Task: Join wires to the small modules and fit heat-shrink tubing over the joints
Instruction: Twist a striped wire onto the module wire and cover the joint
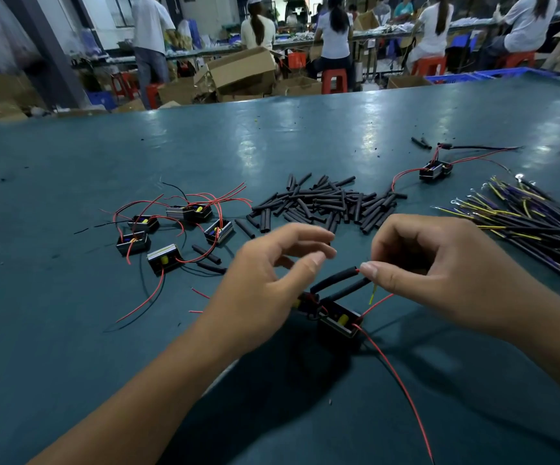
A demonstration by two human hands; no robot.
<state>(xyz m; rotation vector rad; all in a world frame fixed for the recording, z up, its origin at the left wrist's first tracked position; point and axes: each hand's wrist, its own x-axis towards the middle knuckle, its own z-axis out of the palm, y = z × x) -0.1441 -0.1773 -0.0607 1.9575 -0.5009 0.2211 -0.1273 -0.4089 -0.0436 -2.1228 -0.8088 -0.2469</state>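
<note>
Module in hand: small black box-shaped module with a yellow component (339, 322), low at centre of the green table (171, 380), between both hands, close for fine work.
Tubing on module: two black heat-shrink sleeves (337, 278) slanting up from it side by side, a red tip showing at the upper sleeve's end; probably threaded on ahead of joining.
Right hand (439, 263): curled, thumb and forefinger pinching at the sleeve ends, a short yellow-tipped wire (372, 294) hanging below; likely steadying wire ends for the joint.
Left hand (271, 276): loosely spread above the module's left end, fingers relaxed; whether its underside touches the part cannot be told.
Red lead (402, 387): one, trailing from the module toward the near right edge.
Waiting modules (171, 234): five, clustered at left with red and black leads, within left reach.
Loose tubing pile (325, 203): dozens of black sleeves, uncountable, heaped at centre just beyond both hands; a few strays beside it.
Wire bundle (520, 216): many yellow-and-dark leads with ring terminals, fanned at right.
Set-aside module (436, 169): one, far right, sleeves fitted, apparently complete.
</note>
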